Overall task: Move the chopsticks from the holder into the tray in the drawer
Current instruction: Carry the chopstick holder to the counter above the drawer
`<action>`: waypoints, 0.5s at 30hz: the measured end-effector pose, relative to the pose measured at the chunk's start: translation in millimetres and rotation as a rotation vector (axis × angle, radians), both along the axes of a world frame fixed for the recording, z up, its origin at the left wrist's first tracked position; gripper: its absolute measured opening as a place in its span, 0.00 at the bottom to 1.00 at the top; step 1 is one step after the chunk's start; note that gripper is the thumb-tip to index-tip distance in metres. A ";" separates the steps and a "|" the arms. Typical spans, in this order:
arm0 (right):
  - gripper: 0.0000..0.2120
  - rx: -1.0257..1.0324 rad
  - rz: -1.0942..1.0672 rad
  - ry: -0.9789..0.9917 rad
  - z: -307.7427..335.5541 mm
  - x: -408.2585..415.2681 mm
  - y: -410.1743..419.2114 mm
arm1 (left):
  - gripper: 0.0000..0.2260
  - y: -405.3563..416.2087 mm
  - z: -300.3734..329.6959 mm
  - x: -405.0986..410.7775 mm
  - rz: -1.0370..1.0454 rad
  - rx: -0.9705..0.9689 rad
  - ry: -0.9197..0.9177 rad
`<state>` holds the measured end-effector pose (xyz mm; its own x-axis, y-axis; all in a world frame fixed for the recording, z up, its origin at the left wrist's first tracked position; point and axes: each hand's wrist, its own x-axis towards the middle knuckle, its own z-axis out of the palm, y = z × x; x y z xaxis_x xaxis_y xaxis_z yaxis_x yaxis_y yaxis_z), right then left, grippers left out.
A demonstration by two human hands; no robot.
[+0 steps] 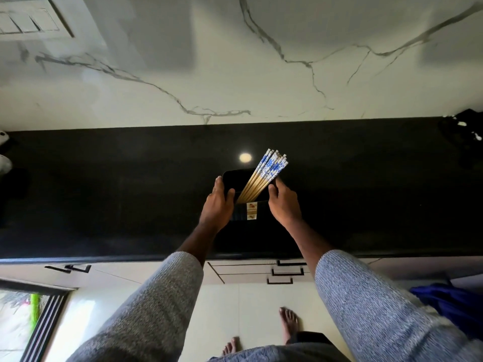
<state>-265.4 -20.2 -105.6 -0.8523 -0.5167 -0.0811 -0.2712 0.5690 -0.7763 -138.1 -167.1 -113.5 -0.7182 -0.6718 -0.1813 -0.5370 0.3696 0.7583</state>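
Note:
A black rectangular holder (236, 180) stands on the black countertop (104, 199), with a small red and gold label on its near wall. Several chopsticks (264, 176) with wooden shafts and blue-and-white patterned tops lean to the right out of its open top. My left hand (218, 205) grips the holder's left side, thumb over the rim. My right hand (283, 202) grips its right side, fingers at the rim beside the chopsticks. The drawers (261, 273) below the counter edge are closed; no tray shows.
A white marble wall (235, 61) rises behind the counter, with a switch plate (28, 19) at the top left. Dark objects sit at the counter's far right (467, 126) and left edge (5, 152). My bare feet (287, 325) stand on a pale floor. Blue cloth (449, 301) lies right.

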 end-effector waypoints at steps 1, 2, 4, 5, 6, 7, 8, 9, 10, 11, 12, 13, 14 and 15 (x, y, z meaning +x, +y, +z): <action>0.20 -0.003 -0.014 0.037 -0.2 3.2 2.0 | 0.36 0.6 -3.2 1.9 -0.003 -0.037 0.013; 0.21 -0.006 -0.032 0.070 -1.5 6.8 4.6 | 0.37 3.4 -4.9 4.9 0.000 -0.082 0.018; 0.21 -0.019 -0.069 0.117 -5.5 15.0 12.6 | 0.33 14.4 -3.2 14.3 0.019 -0.187 0.033; 0.21 -0.031 -0.086 0.136 -7.8 19.8 18.1 | 0.30 20.6 -3.7 20.6 0.028 -0.244 0.054; 0.20 -0.042 -0.100 0.149 -10.1 24.4 23.6 | 0.27 26.6 -4.7 26.9 0.029 -0.289 0.075; 0.20 -0.049 -0.112 0.158 -12.1 30.4 30.0 | 0.25 31.9 -8.0 34.2 0.016 -0.317 0.095; 0.19 -0.053 -0.121 0.168 -14.8 36.5 35.9 | 0.25 36.8 -10.9 41.5 -0.007 -0.335 0.110; 0.18 -0.051 -0.129 0.180 -17.6 43.1 41.9 | 0.25 42.0 -14.8 49.3 -0.037 -0.349 0.126; 0.18 -0.045 -0.135 0.198 -21.0 50.0 47.5 | 0.25 47.7 -19.1 57.2 -0.068 -0.367 0.137; 0.17 -0.035 -0.138 0.218 -24.2 55.9 51.8 | 0.25 53.4 -23.5 64.1 -0.098 -0.395 0.145; 0.17 -0.023 -0.141 0.240 -27.5 62.9 56.2 | 0.25 59.8 -28.5 71.1 -0.125 -0.429 0.148; 0.16 -0.009 -0.142 0.258 -30.2 69.8 60.1 | 0.26 65.6 -33.9 77.5 -0.154 -0.459 0.147; 0.16 0.002 -0.142 0.275 -32.5 76.9 63.6 | 0.26 71.8 -38.6 83.5 -0.187 -0.473 0.139; 0.16 0.014 -0.136 0.292 -35.1 84.6 67.7 | 0.26 78.3 -43.3 89.3 -0.225 -0.477 0.122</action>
<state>-180.8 47.5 -140.7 -0.9017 -0.3973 0.1705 -0.4020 0.6252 -0.6690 -48.8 -88.8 -156.8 -0.8506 -0.4863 0.2002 -0.3232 0.7838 0.5303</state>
